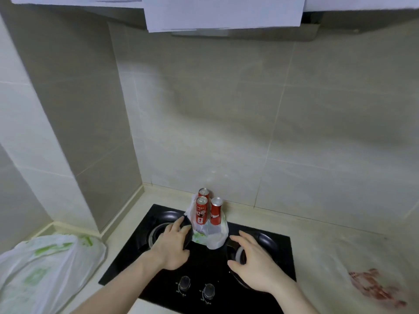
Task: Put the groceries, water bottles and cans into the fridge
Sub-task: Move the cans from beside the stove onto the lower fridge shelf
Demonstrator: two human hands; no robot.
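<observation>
Three red cans stand upright in a crumpled white plastic bag (215, 236) between the two burners of a black gas hob (204, 264). The front can (201, 210) and the right can (216, 211) stand side by side, with the third can (204, 192) behind them. My left hand (172, 243) hovers over the left burner, fingers spread and relaxed, just left of the bag. My right hand (254, 261) is over the right burner, fingers loosely spread, just right of the bag. Neither hand holds anything.
A large white plastic bag with green print (45, 268) lies on the counter at the left. A clear plastic bag with red print (371, 286) lies on the counter at the right. Two hob knobs (196, 287) sit near the front edge. Tiled walls stand close behind.
</observation>
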